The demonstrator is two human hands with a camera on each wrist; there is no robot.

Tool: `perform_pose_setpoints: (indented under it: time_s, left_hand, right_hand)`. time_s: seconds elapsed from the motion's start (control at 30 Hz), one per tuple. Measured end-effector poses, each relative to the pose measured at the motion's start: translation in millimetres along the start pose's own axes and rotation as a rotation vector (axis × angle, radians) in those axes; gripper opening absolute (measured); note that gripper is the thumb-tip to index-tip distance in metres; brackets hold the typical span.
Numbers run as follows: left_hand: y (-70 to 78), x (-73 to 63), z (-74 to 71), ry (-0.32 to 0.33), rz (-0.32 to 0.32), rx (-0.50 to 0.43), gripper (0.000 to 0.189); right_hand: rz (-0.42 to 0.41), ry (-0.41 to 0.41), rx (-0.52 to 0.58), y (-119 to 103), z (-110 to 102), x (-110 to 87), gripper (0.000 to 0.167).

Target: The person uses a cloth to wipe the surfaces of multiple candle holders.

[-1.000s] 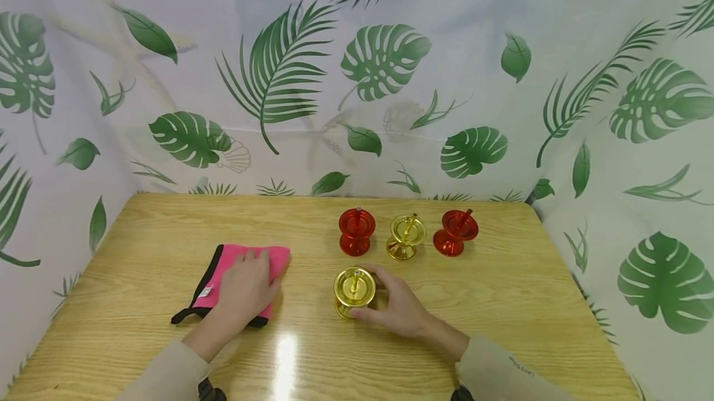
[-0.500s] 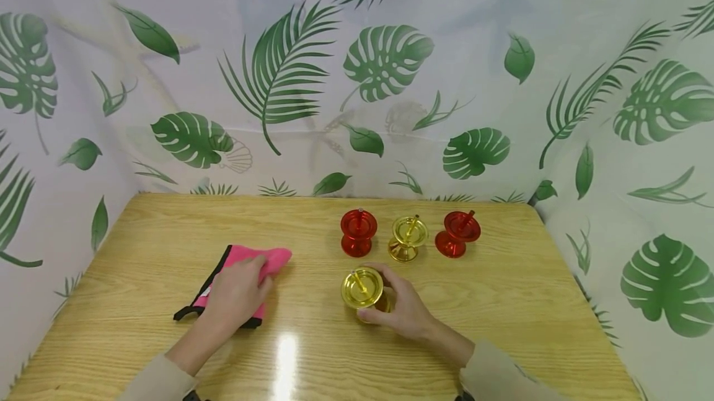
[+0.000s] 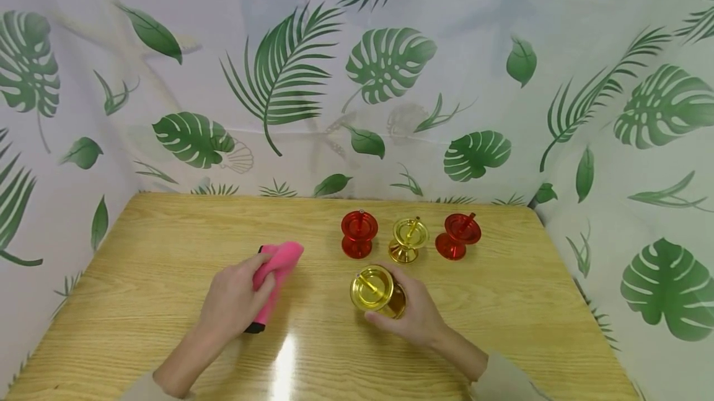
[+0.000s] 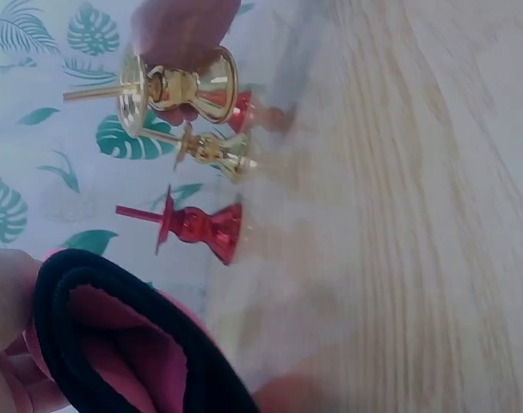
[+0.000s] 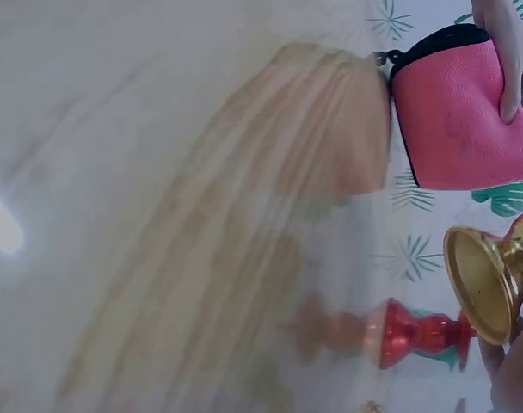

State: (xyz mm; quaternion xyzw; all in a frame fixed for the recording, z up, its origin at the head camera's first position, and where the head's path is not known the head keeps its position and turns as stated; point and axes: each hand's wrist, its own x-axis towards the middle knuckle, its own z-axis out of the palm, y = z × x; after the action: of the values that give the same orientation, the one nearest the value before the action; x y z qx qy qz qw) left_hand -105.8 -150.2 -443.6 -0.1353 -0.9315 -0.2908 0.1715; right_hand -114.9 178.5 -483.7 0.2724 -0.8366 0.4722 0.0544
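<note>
My left hand (image 3: pixel 229 302) pinches a folded pink cloth (image 3: pixel 281 258) with black edging between thumb and fingers. In the right wrist view the cloth (image 5: pixel 464 112) hangs above the wooden table. The left wrist view shows its black edge (image 4: pixel 59 301) curling round a pink hollow. My right hand (image 3: pixel 415 314) grips a gold candle holder (image 3: pixel 372 289) with a centre spike. The holder tilts, its dish toward the left hand. Its hollow base (image 5: pixel 481 280) faces the right wrist camera, lifted off the table. Part of its stem is hidden by the fingers.
Behind the hands stand a red candle holder (image 3: pixel 359 227), a second gold candle holder (image 3: pixel 409 233) and another red candle holder (image 3: pixel 457 237), in a row. The wooden table (image 3: pixel 167 233) meets a leaf-patterned curtain (image 3: pixel 312 91) at its back edge.
My left hand has gathered the cloth from lying flat and raised it, bringing it rightward. My right hand has lifted and tilted the gold candle holder, shifting slightly right.
</note>
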Motion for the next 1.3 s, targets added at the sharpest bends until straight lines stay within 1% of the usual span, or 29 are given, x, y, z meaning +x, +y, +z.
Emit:
perform_pose_setpoints:
  time_s: [0.1, 0.2, 0.27, 0.37, 0.47, 0.63, 0.77, 0.87, 1.03, 1.13, 1.23, 1.3]
  left_hand:
    - [7.2, -2.0, -1.7, 0.064, 0.044, -0.049, 0.021]
    - [15.0, -4.4, -2.4, 0.117, 0.112, -0.091, 0.023]
    - [20.8, -5.7, -3.0, 0.147, 0.170, -0.111, 0.025]
    - [29.8, -7.1, -3.9, 0.180, 0.242, -0.129, 0.028]
    - [39.0, -7.5, -3.7, 0.195, 0.301, -0.142, 0.029]
    - [53.9, -7.9, -1.6, 0.171, 0.388, -0.163, 0.030]
    - [63.4, -7.3, 0.6, 0.141, 0.459, -0.146, 0.033]
    - [68.8, -6.3, 2.1, 0.111, 0.506, -0.125, 0.035]
    - [72.9, -4.8, 5.6, 0.073, 0.580, -0.084, 0.036]
    - [73.3, -3.9, 9.3, 0.070, 0.633, -0.059, 0.039]
    - [73.7, -3.3, 13.3, 0.060, 0.658, -0.031, 0.044]
    - [74.5, -3.0, 15.1, 0.055, 0.671, 0.009, 0.047]
  right_hand:
    - [-0.049, 0.045, -0.137, -7, -5, -0.9, 0.079]
    - [-0.109, 0.097, -0.308, -14, -10, -1.6, 0.083]
    - [-0.148, 0.115, -0.387, -18, -13, -1.8, 0.084]
    - [-0.201, 0.128, -0.496, -24, -17, -1.8, 0.087]
    - [-0.259, 0.138, -0.581, -27, -20, -1.4, 0.089]
    - [-0.340, 0.153, -0.691, -35, -24, -0.5, 0.091]
    - [-0.388, 0.151, -0.752, -40, -25, 0.0, 0.089]
    - [-0.409, 0.153, -0.770, -43, -26, 0.0, 0.088]
    - [-0.436, 0.158, -0.804, -46, -26, 0.7, 0.085]
    - [-0.457, 0.159, -0.824, -47, -27, 1.8, 0.085]
    - [-0.479, 0.162, -0.837, -47, -27, 2.9, 0.085]
    - [-0.495, 0.161, -0.847, -48, -26, 3.2, 0.085]
